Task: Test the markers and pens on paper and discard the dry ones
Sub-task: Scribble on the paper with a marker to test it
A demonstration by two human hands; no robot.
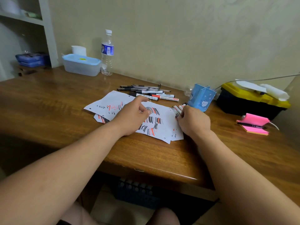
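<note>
We sit at a wooden surface with scribbled sheets of paper spread at its middle. Behind them lies a pile of pens and markers, with a blue pen holder to its right. Our left grip rests on the paper, fingers loosely curled and empty. Our right grip clasps a few markers at the paper's right edge.

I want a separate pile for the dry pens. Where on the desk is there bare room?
Widest bare patch: the desk left of the papers, in front of the tub. A smaller one lies front right, nearer than the sticky notes. Crowded: from the pens past the holder to the toolbox, where the right hand grips markers.
</note>
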